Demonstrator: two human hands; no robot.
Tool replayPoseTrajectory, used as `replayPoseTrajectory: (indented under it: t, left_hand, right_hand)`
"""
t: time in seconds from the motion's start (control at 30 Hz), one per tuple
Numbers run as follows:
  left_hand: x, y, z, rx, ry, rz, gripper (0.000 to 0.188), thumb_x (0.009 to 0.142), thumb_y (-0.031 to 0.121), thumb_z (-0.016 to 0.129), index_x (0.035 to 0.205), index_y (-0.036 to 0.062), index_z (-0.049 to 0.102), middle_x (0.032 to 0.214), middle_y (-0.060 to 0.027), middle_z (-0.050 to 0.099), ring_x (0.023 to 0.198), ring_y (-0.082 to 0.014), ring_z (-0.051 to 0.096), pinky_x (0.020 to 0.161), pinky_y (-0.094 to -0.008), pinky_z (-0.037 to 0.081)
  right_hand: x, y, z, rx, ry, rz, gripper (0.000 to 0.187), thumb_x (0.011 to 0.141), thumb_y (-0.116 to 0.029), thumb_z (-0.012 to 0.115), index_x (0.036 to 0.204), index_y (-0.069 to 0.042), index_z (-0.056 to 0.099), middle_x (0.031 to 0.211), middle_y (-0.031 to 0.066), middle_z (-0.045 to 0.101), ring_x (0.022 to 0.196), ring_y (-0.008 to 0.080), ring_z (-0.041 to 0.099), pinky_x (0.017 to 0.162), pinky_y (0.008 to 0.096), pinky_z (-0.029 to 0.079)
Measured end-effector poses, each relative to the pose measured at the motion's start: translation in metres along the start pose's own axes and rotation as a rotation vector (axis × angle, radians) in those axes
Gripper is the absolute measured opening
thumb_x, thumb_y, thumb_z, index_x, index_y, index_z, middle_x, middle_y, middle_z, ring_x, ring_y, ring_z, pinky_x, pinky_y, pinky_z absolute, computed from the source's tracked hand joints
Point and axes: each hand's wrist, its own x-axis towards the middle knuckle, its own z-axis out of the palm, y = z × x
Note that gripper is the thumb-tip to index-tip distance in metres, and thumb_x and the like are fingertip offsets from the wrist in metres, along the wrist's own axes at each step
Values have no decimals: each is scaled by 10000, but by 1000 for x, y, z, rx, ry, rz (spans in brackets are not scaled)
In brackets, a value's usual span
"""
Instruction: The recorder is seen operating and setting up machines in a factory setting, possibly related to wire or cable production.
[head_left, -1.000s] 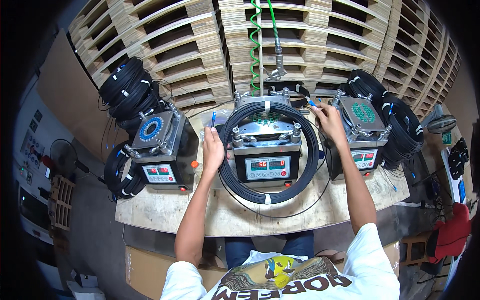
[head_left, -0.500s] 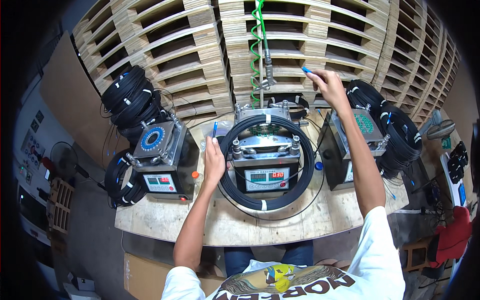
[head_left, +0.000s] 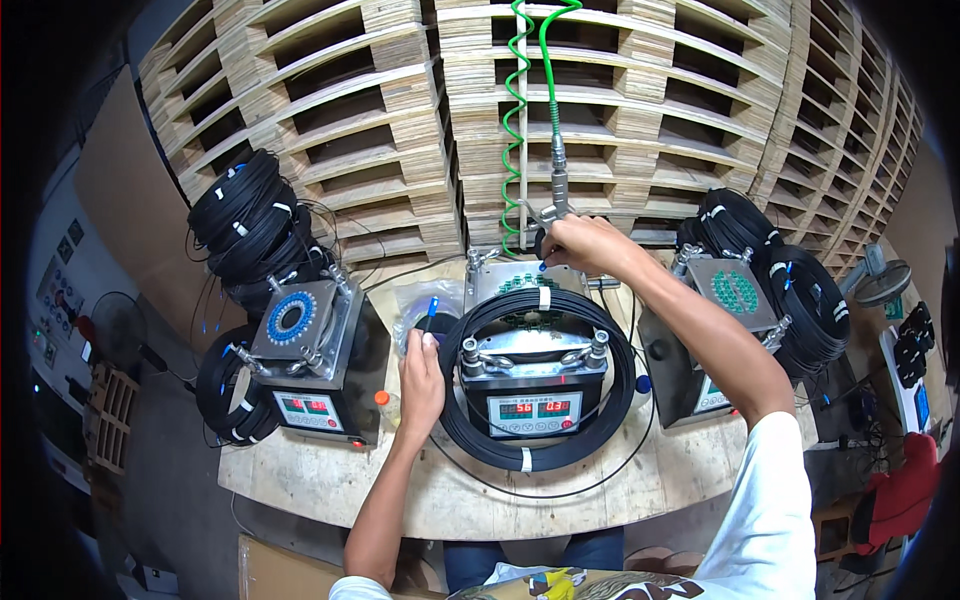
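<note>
My left hand (head_left: 421,390) pinches a blue-tipped cable end (head_left: 432,306), held upright left of the middle machine. My right hand (head_left: 588,245) is closed around a metal air blow gun (head_left: 559,178) behind that machine, below its green hose. A small blue tip (head_left: 542,266) pokes out under the right fingers; how it is held is partly hidden. A black cable coil (head_left: 626,400), bound with white ties, leans around the front of the middle machine (head_left: 482,414). This machine has a lit red display and a metal top plate with green fittings.
Similar machines stand at left (head_left: 364,375) and right (head_left: 665,365) on the wooden table (head_left: 330,490). Black cable coils are piled beside the left machine (head_left: 240,215) and the right one (head_left: 815,300). Wooden pallets (head_left: 400,130) rise behind. An orange cap (head_left: 381,398) lies near the left machine.
My right hand has come down and left from the raised position onto the air blow gun, which has shifted right and down. The left hand still holds its cable end. The view has tilted slightly.
</note>
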Motion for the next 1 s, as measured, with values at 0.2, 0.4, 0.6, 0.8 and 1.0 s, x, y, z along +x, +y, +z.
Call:
replayPoseTrajectory:
  t: [0.2,0.4,0.6,0.8,1.0]
  left_hand:
    - [26,-11,-26,-34,-51,-49,285,1039,177,496,1044,-55,661,750,-103,605,641,-151,549,605,-313,450]
    - [63,18,-44,-87,-114,-51,294,997,139,568,1266,68,660,660,-6,521,601,-67,429,550,-262,377]
    - [87,28,-48,-23,-226,4,288,964,107,609,1239,72,686,685,18,522,621,-51,416,548,-242,348]
    - [113,39,-28,-1,-261,138,244,887,136,725,1117,55,744,730,15,561,631,-49,436,558,-240,365]
    - [151,41,-8,112,-390,347,223,818,169,777,993,32,757,751,-134,648,654,-227,603,611,-370,472]
  right_hand:
    - [18,-4,7,-108,-116,-37,155,810,-164,737,951,-108,771,922,129,734,918,315,703,753,433,551]
    - [21,-10,11,-235,-63,-68,150,809,-174,739,929,-89,765,923,137,727,888,330,704,748,444,551]
    - [26,-18,12,-337,-103,-107,142,796,-165,729,861,-40,743,893,170,715,868,350,704,713,457,552]
    - [26,-11,19,-326,-56,-170,76,714,-12,665,780,-6,702,848,179,715,814,364,717,643,463,564]
    - [29,-20,17,-339,-64,-162,82,700,-12,672,776,-4,702,834,190,710,829,357,716,665,461,561]
